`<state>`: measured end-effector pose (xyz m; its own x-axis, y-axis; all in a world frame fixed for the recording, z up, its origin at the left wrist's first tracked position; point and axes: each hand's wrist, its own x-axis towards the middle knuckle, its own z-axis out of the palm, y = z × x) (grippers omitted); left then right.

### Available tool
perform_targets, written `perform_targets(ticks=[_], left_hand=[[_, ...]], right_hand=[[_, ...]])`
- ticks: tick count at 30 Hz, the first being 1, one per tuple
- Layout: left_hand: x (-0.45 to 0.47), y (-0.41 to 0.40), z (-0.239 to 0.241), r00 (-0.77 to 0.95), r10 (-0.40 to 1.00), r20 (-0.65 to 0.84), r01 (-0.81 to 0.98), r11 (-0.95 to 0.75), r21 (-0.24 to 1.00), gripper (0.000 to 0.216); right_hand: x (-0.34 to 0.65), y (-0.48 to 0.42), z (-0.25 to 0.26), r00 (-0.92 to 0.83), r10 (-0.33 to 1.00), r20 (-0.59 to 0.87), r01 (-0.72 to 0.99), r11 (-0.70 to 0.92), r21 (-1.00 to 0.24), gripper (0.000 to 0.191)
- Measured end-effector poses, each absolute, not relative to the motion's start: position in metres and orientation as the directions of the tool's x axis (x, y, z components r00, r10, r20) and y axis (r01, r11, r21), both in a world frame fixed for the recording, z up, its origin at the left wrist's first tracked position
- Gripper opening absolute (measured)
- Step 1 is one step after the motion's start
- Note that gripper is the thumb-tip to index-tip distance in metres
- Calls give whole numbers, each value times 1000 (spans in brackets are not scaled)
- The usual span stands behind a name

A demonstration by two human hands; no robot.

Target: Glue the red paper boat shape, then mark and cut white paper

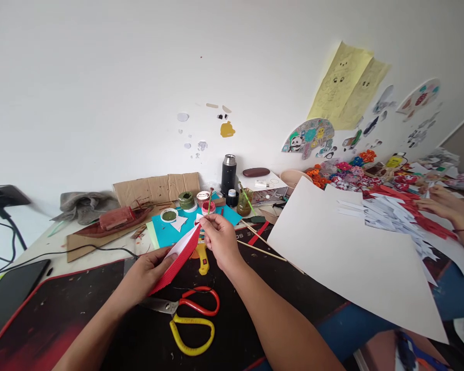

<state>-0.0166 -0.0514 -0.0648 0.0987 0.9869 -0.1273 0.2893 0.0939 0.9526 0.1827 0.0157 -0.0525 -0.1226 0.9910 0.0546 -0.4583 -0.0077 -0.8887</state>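
Between my two hands is a red ribbed paper piece [181, 262] with a white inner face, held tilted above the dark mat. My left hand [152, 270] grips its lower left part, thumb on the white side. At the upper right tip, my right hand [219, 238] pinches the piece with thumb and fingers. Below lie scissors [193, 319] with one red and one yellow handle, their blades partly under the paper and my left hand. Just behind, a yellow glue gun [203, 260] rests on the mat, partly hidden by the paper.
Open paint jars [186, 201] stand on blue card [160, 236] behind my hands, near a black thermos [228, 175]. Thin sticks [263, 251] lie right, beside a large white sheet [344, 252]. Another person's hands [441, 206] are at paper strips on the far right. A cable [96, 246] crosses left.
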Motion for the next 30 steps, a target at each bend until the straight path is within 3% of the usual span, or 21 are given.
perform_targets(ticks=[9,17,24,30], left_hand=[[-18,-49,-67,25,997,-76,388,60,920,57],[-17,-48,-66,28,995,-94,424,73,903,68],[-16,-50,-68,41,998,-56,441,33,897,63],[-16,-51,-68,15,999,-29,544,16,839,66]], right_hand=[[187,15,-51,-131,991,36,-499,-34,-866,44],[183,15,-52,-152,988,11,-467,-62,-882,40],[183,16,-53,-116,992,50,-459,-9,-888,30],[183,14,-51,-116,993,35,-470,-24,-882,33]])
